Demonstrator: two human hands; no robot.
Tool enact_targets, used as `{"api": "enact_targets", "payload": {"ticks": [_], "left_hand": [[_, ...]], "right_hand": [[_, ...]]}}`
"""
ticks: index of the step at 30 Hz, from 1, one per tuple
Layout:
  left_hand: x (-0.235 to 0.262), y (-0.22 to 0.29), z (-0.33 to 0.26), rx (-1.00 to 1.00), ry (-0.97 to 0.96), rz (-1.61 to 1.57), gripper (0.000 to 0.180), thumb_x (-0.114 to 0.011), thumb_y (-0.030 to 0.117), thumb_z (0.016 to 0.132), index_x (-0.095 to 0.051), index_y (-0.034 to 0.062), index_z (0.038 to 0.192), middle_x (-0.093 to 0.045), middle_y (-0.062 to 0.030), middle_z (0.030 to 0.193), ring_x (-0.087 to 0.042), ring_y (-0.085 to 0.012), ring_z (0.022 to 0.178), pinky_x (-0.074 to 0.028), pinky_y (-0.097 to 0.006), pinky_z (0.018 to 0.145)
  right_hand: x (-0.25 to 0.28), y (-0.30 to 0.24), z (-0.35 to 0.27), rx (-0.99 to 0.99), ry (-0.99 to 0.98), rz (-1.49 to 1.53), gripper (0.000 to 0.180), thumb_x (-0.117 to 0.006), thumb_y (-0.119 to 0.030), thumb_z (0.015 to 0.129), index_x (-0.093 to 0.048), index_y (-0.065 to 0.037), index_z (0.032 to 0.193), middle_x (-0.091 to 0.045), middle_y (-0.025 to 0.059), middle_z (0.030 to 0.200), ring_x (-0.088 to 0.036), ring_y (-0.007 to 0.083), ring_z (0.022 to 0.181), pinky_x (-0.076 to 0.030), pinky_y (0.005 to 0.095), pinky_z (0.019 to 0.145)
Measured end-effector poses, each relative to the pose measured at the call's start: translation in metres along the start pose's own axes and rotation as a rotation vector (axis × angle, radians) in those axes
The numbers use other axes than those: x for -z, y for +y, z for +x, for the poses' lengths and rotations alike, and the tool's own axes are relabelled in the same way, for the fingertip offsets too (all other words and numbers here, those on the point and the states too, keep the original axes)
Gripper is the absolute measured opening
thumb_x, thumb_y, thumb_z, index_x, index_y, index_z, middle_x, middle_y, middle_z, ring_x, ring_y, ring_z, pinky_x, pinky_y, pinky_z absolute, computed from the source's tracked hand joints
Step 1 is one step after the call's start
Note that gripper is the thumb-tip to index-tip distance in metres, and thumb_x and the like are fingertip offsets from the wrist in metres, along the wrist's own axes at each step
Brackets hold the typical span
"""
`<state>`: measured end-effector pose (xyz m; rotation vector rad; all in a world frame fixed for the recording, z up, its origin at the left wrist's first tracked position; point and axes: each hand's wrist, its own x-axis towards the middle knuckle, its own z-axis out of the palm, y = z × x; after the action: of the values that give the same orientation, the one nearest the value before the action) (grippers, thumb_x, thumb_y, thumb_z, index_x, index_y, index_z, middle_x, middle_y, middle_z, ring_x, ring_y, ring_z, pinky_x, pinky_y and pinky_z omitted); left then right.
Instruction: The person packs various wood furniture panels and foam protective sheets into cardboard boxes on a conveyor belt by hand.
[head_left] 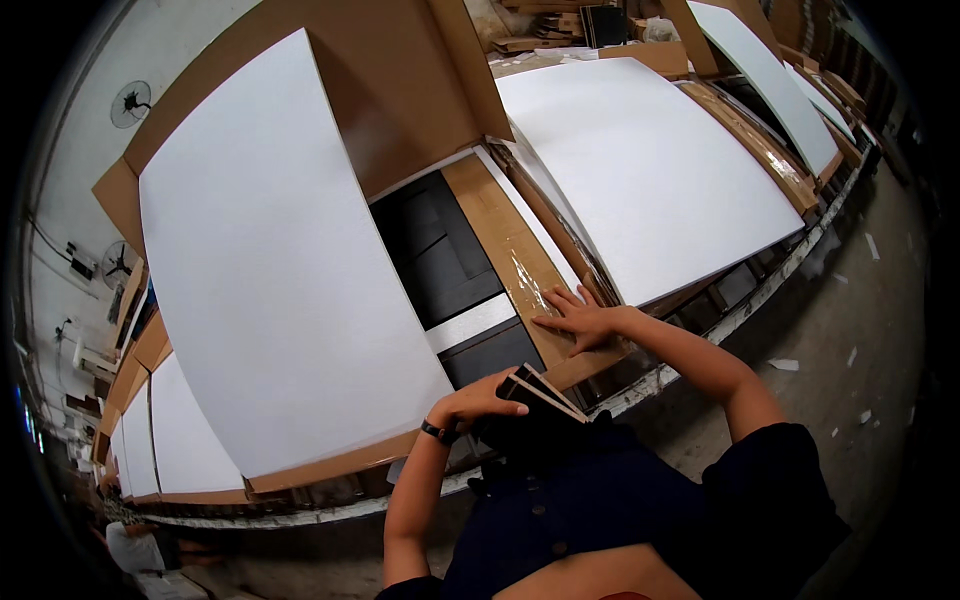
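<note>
**Hands at an open flat-pack carton**

Right hand (578, 318), centre frame: fingers spread flat on a taped brown cardboard strip (515, 262), grasping nothing. Left hand (480, 400), lower centre: curled around thin dark boards (540, 392) with pale edges, held against the chest. Dark panels (440, 255) lie in the carton between two large smooth white sheets (270, 260). Grey concrete floor (850, 300) at right; wall fan (131, 102) upper left.

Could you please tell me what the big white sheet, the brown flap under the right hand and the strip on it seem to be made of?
White sheet: probably matte foam or board. Brown flap: cardboard, dull. Strip: clear plastic tape, glossy and wrinkled.
</note>
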<state>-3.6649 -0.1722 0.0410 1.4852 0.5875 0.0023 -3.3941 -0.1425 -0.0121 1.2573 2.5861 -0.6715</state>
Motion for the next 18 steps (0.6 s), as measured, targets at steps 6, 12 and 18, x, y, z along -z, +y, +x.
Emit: {"api": "enact_targets", "payload": {"ticks": [6,12,18], "left_hand": [[-0.012,0.015,-0.007,-0.035,-0.014,0.025,0.055,-0.069,0.028,0.069,-0.045,0.0037,0.112,-0.051,-0.0056,0.104,-0.044,-0.0155,0.1,-0.033,-0.026,0.09],[-0.015,0.01,-0.018,-0.06,-0.004,0.03,0.052,-0.069,0.023,0.071,-0.044,0.0028,0.111,-0.049,-0.0045,0.103,-0.041,-0.0135,0.1,-0.031,-0.027,0.091],[-0.012,0.003,-0.019,-0.092,0.023,-0.053,0.054,-0.071,0.023,0.068,-0.044,0.0025,0.111,-0.049,-0.0044,0.105,-0.042,-0.0137,0.102,-0.031,-0.027,0.092]], "right_hand": [[-0.016,-0.01,0.031,0.066,0.025,-0.273,0.11,-0.073,-0.049,0.055,-0.009,-0.019,0.139,-0.001,0.0213,0.143,-0.004,0.0388,0.131,-0.01,0.0638,0.097],[-0.013,-0.02,0.022,0.069,0.092,-0.291,0.107,-0.073,-0.046,0.057,-0.009,-0.02,0.139,-0.005,0.0194,0.143,-0.006,0.0395,0.131,-0.01,0.0649,0.096],[-0.014,-0.035,0.004,0.075,0.409,-0.311,0.079,-0.065,-0.03,0.068,-0.024,-0.031,0.135,-0.009,0.0155,0.144,-0.012,0.0366,0.131,-0.014,0.0658,0.094]]}}
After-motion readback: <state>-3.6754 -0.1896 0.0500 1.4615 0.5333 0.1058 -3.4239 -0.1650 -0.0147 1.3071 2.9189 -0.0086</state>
